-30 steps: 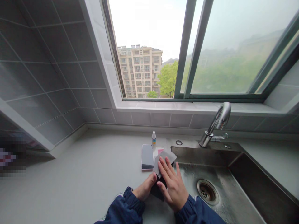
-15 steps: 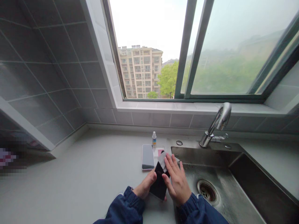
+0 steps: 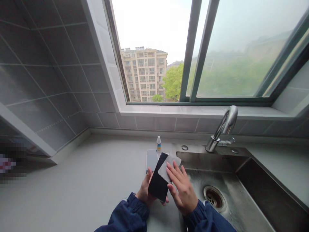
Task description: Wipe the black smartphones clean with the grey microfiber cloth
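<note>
My left hand (image 3: 145, 190) is closed around the edges of a black phone (image 3: 157, 184), which is tilted above the counter beside the sink. My right hand (image 3: 183, 194) has its fingers stretched over a pale grey cleaning cloth (image 3: 165, 171) with a zigzag edge, pressing it against the phone's upper right side. Part of the cloth sticks out past the phone. Behind the phone lies a second flat device (image 3: 151, 158) with a dark face and light rim, partly hidden by the phone and my left hand. A small white-capped bottle (image 3: 158, 144) stands just beyond it.
On the right, a steel sink (image 3: 243, 196) with a round drain (image 3: 214, 197) borders the work area. A chrome faucet (image 3: 220, 129) rises at its back edge. The pale counter (image 3: 84, 183) stretches left, and a partly open window (image 3: 154, 103) is ahead.
The phone has tipped and now shows more of its dark face. My left thumb has moved from its face to its left edge. The cloth is more spread out under my right fingers.
</note>
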`<state>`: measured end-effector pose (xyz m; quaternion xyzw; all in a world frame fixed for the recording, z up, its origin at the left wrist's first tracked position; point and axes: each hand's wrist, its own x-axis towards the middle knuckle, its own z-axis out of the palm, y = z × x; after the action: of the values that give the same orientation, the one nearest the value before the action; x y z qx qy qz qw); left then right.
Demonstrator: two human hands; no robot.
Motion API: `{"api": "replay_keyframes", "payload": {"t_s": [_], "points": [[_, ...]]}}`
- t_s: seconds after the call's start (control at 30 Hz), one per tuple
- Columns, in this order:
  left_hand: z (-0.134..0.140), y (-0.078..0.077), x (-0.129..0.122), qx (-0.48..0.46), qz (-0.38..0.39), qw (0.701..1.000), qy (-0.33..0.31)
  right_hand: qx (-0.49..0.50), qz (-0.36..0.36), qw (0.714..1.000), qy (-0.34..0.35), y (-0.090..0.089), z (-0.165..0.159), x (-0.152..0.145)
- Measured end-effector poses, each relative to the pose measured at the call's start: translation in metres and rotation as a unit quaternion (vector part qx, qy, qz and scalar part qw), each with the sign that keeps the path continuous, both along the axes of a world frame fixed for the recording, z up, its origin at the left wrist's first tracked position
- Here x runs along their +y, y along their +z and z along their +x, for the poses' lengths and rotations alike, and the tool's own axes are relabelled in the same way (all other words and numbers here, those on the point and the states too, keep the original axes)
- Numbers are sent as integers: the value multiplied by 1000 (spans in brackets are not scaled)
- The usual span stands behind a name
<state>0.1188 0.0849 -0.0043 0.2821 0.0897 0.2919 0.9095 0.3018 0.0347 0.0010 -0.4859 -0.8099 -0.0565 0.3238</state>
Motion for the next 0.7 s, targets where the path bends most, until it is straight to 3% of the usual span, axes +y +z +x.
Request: {"api": "replay_keyframes", "payload": {"t_s": [0.33, 0.7], "points": [[3, 8, 0, 32, -42, 994, 100, -24, -36, 996, 81, 14, -4, -9], [7, 22, -1, 41, -67, 974, 214, -9, 10, 992, 124, 2, -15, -4]]}}
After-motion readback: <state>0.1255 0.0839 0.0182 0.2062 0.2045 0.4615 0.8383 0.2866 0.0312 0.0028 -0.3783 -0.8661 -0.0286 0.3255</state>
